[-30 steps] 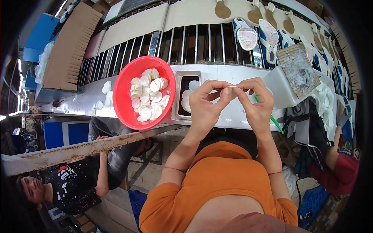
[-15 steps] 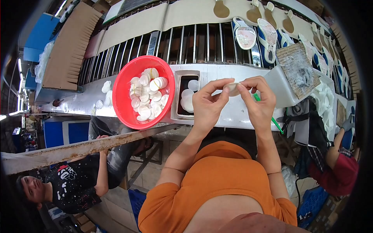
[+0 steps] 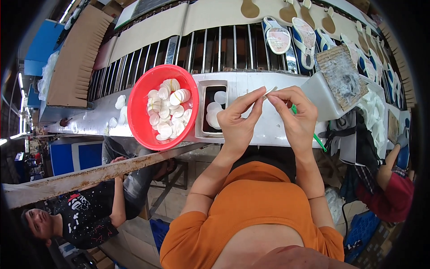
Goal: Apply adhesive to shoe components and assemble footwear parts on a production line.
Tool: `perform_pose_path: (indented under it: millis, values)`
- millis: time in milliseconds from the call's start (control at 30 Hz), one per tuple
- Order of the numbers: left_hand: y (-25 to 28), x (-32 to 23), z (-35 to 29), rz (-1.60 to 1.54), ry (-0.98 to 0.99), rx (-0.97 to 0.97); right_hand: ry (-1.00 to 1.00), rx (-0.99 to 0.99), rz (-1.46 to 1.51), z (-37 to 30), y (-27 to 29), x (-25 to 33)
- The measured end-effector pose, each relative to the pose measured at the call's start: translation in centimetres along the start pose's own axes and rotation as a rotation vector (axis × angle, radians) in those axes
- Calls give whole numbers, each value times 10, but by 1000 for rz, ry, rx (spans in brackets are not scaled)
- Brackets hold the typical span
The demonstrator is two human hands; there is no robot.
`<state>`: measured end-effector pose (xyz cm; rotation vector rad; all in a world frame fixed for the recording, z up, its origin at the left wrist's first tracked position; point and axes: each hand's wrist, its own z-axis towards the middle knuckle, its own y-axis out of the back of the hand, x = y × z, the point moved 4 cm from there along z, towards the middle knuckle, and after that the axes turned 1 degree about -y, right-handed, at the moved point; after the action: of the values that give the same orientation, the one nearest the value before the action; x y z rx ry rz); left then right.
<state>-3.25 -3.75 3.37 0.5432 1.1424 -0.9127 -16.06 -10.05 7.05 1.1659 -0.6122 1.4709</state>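
Observation:
Above the white worktop, my left hand (image 3: 238, 120) and my right hand (image 3: 293, 112) meet fingertip to fingertip. Both pinch a small whitish disc (image 3: 270, 91), seen almost edge-on and partly covered by the fingers. To the left of my left hand is a white-rimmed tray (image 3: 199, 107) with a dark inside, where several white discs (image 3: 214, 114) lie. Farther left a red basin (image 3: 133, 112) holds many white round discs, some bundled in stacks. A green-handled tool (image 3: 320, 142) lies by my right wrist, partly hidden behind the hand.
A grey bin (image 3: 320, 101) with a stained corrugated board (image 3: 339, 76) stands at right. Beyond the worktop runs a roller conveyor (image 3: 219, 49) carrying sandals (image 3: 303, 42) and brown soles. A rusty bar (image 3: 89, 177) crosses at left, near a seated person (image 3: 85, 210). Another person's red sleeve (image 3: 394, 193) shows at right.
The disc has turned from showing its face to nearly edge-on between my fingers. My fingertips have shifted slightly; both hands stay in about the same place.

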Motion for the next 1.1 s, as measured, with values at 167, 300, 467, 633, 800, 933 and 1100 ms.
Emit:
perform_pose_path:
  millis: [167, 300, 467, 633, 800, 933, 1100]
  values:
    - [-1, -5, 1, 144, -212, 11, -79, 4, 49, 0, -1, -8]
    - [-2, -10, 2, 254, -311, 20, -96, 7, 49, 2, 0, -8]
    - [-2, -11, 1, 305, -338, 27, -119, 27, 46, 4, 0, -8]
    - [-3, -6, -1, 178, -213, 22, -130, 50, 79, 5, 0, -10]
    - [-1, 2, -2, -190, 225, 41, -44, 58, 76, 5, -2, -11]
    - [1, 4, 4, -443, 349, 38, -33, 84, 79, 4, -1, -12]
    - [7, 7, 3, -280, 269, 48, -34, 98, 71, 4, -3, -10]
